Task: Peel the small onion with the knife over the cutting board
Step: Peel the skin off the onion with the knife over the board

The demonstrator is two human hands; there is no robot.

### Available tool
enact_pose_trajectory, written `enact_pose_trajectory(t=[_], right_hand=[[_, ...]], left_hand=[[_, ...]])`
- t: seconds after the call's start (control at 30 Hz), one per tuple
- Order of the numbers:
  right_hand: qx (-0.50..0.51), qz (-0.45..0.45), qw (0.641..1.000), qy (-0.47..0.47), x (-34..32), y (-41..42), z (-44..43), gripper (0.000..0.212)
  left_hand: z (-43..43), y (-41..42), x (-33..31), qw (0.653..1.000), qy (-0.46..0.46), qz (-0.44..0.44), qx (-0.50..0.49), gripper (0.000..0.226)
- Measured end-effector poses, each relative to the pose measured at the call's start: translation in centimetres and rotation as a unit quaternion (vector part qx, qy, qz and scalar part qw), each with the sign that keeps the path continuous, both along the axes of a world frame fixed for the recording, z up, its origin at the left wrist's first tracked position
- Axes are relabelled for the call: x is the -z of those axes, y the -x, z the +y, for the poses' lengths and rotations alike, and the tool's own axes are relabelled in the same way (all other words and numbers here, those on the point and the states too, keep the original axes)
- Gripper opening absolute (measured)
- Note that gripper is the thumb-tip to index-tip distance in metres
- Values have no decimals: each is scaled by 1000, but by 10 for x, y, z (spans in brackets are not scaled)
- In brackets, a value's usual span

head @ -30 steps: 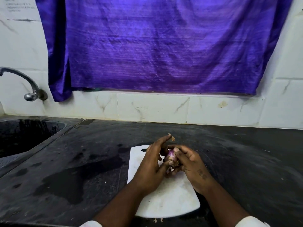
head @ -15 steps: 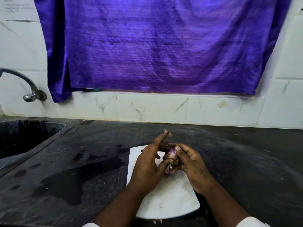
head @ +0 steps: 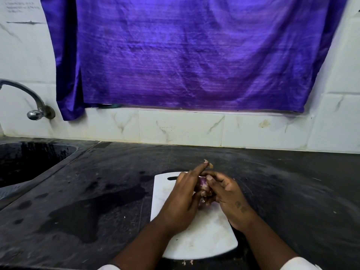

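My left hand (head: pixel 182 199) and right hand (head: pixel 227 193) both grip small onion (head: pixel 203 184) between fingers, above cutting board (head: pixel 204 238), near table's front edge.

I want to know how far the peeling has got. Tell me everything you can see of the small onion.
The small onion is purple with pale streaks on its glossy exposed top; papery scraps hang below it. It is held above the white cutting board, not resting on it. The left hand cups its left side and the right hand its right, thumb on top. Most of it is hidden by fingers, and no knife blade shows.
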State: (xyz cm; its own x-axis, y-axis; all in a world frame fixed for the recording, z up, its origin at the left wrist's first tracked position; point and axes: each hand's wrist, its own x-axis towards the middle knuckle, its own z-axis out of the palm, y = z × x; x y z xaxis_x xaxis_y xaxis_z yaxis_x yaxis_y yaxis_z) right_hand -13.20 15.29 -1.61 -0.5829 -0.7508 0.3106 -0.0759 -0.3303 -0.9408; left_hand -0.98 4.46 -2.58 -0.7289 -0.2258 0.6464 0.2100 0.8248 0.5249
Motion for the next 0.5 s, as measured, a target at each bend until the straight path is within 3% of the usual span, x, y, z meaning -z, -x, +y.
enact_pose_trajectory(t=[0.17, 0.3, 0.5], right_hand=[[6, -8, 1000, 17, -1, 4, 1, 30], [3, 0, 1000, 27, 2, 6, 1, 37], [-2, 35, 999, 12, 2, 2, 2, 32]], left_hand=[[-7, 0, -4, 989, -107, 72, -69, 76], [-4, 0, -9, 971, -228, 59, -39, 74], [-1, -2, -15, 958, -276, 63, -32, 68]])
